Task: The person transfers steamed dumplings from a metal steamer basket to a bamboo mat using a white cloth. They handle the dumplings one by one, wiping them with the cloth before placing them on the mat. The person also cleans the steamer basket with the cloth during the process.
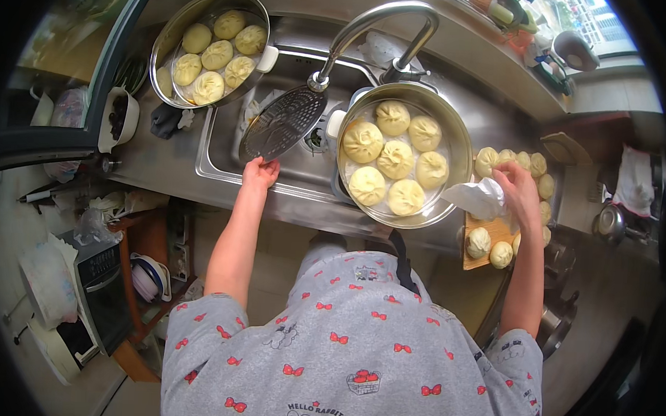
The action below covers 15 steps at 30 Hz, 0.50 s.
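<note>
My left hand (pixel 261 173) grips the near edge of a round perforated metal steamer plate (pixel 285 122), which tilts over the sink under the faucet head. My right hand (pixel 516 188) pinches a crumpled white sheet (pixel 481 196), perhaps paper or thin cloth, beside the near steamer pot's right rim. That metal steamer pot (pixel 464 110) has a pale liner and several pleated buns (pixel 395 159) inside. More buns (pixel 479 242) sit on a wooden board (pixel 491 229) beneath and around my right hand. A second steamer pot (pixel 160 44) with several buns stands at the back left.
A metal sink (pixel 224 142) lies under the plate, with leafy scraps in its drain. The curved faucet (pixel 375 12) arches above. At the left are a white container (pixel 126 122), a dark cloth (pixel 165 121) and an open window frame (pixel 107 70). A backsplash ledge holds dishes (pixel 575 50).
</note>
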Each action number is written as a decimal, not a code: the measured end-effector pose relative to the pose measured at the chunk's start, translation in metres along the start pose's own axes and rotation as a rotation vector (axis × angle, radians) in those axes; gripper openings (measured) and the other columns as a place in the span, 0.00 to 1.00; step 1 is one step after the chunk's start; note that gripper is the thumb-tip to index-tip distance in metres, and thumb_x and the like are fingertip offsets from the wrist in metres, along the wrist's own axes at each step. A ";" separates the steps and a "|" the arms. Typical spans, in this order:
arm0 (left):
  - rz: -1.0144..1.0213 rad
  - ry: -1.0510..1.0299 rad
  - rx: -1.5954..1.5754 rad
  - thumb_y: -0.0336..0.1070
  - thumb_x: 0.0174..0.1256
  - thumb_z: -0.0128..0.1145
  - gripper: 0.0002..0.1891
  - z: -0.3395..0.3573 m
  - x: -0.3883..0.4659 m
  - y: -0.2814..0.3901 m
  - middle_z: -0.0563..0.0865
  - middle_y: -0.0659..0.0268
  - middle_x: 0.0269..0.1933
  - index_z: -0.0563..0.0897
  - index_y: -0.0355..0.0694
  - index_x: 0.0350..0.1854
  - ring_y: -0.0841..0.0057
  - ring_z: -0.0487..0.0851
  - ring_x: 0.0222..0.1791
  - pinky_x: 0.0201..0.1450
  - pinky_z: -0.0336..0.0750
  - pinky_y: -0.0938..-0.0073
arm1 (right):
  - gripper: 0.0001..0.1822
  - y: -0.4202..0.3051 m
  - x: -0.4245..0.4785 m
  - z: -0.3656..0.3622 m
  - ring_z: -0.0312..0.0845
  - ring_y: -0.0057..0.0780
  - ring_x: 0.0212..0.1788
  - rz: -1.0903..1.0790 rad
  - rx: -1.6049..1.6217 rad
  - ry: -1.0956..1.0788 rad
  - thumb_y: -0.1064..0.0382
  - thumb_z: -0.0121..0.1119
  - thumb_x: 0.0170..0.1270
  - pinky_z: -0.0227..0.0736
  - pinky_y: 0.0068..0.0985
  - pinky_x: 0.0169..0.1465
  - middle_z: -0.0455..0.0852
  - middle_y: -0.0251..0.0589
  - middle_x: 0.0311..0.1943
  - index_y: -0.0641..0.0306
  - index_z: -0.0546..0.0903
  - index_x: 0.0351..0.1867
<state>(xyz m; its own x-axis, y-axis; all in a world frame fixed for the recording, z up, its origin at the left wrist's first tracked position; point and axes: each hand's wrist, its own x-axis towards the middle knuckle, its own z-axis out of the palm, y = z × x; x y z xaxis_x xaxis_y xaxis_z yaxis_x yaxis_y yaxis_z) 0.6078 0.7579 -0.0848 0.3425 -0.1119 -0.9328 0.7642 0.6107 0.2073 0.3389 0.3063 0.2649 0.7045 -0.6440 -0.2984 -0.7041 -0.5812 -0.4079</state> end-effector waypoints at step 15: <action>0.344 -0.271 0.356 0.46 0.77 0.52 0.33 0.045 -0.158 -0.043 0.67 0.53 0.75 0.58 0.42 0.78 0.60 0.70 0.72 0.72 0.69 0.54 | 0.13 -0.043 -0.026 0.054 0.75 0.15 0.30 -0.131 0.551 0.131 0.59 0.58 0.73 0.71 0.19 0.34 0.85 0.33 0.29 0.67 0.84 0.47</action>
<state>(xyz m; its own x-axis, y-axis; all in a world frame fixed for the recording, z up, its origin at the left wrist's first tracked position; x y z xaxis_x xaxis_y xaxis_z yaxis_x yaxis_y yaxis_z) 0.5453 0.7141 0.0671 0.6965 -0.1790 -0.6949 0.7051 0.3504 0.6165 0.3557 0.3747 0.2440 0.7413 -0.6603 -0.1202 -0.4364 -0.3382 -0.8338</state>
